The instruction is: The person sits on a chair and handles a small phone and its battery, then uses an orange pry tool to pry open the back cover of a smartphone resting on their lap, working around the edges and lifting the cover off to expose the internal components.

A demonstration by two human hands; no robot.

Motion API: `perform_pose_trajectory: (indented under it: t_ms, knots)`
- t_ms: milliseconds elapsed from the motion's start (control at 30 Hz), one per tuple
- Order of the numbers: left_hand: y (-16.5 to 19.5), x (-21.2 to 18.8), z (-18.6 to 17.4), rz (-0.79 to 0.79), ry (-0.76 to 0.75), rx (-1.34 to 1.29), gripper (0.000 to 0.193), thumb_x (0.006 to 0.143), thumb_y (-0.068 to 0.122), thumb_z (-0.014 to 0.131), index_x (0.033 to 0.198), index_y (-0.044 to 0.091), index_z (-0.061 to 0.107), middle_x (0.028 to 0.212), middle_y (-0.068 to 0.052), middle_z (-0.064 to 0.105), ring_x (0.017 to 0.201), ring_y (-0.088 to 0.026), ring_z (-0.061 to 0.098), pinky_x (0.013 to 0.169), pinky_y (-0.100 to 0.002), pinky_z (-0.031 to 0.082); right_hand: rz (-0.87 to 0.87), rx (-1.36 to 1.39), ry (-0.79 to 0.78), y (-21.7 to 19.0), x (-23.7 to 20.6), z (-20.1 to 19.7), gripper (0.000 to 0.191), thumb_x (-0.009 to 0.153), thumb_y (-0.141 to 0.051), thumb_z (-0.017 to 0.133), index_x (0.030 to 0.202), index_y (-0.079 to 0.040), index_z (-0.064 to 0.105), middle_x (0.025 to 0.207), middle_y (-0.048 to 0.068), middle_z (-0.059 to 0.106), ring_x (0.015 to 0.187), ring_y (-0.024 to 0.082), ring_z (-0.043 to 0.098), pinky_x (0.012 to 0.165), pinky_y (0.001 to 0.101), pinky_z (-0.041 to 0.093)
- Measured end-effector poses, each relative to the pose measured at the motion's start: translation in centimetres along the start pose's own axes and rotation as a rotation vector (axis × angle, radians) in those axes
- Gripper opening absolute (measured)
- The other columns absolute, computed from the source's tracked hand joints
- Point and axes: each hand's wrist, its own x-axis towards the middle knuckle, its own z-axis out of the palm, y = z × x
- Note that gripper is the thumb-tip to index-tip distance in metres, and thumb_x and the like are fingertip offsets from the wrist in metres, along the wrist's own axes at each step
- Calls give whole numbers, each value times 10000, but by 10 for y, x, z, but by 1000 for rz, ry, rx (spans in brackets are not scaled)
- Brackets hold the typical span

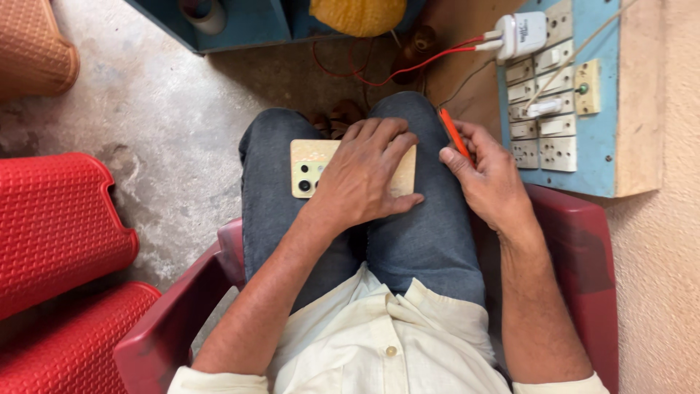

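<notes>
Gold phone (310, 166) crosswise, cameras leftward

A seated person's left hand (362, 177) presses a gold smartphone (312, 166) face-down across the knees; the right hand (487, 174) grips an orange tool (453, 133).

The phone (315, 166) in the middle of the frame has a pale gold back that looks smooth and glossy, with dark glass lenses. Under it, the jeans (426, 233) are matt blue-grey denim cloth. The slim tool (453, 133) right of centre looks like glossy orange plastic. The shirt (364, 343) at the bottom is cream woven cloth, matt and creased. The chair (576, 248) is smooth, slightly shiny dark red plastic; the chairs (58, 226) at the left are red plastic with a dimpled texture. The floor (168, 109) is rough grey concrete. The switchboard (627, 109) at upper right is painted blue wood with cream plastic switches.
</notes>
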Motion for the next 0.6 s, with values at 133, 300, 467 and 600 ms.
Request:
perform_pose_trajectory:
  t_ms: [133,300,467,600]
  knots:
    - [3,-1,-5,51,-101,-58,780,634,376,908,1253,40,572,1281,-140,559,1214,-352,543,1079,-492,421,145,156,-74,5,-5,-12,336,1044,-177,608,1339,-22,574,945,7,689,778,62,562,660,222,459]
    - [8,-2,-2,93,-161,-40,707,653,389,900,1198,57,597,1256,-130,577,1227,-343,543,1083,-502,415,118,460,-221,13,-17,-13,431,1006,-83,624,1421,13,558,1114,41,655,905,65,590,776,211,483]
    - [11,-1,0,123,-183,10,616,710,406,873,1162,72,620,1209,-108,596,1231,-329,547,1083,-499,414,92,479,-201,17,-39,-17,569,970,-38,587,1521,-5,450,1288,105,660,1099,114,690,839,230,528]
    - [12,-3,1,125,-178,33,558,731,354,857,1162,82,630,1191,-104,598,1224,-322,552,1049,-482,428,67,460,-159,21,-55,-22,528,1013,-32,556,1529,2,449,1238,123,698,1013,147,722,882,275,589]
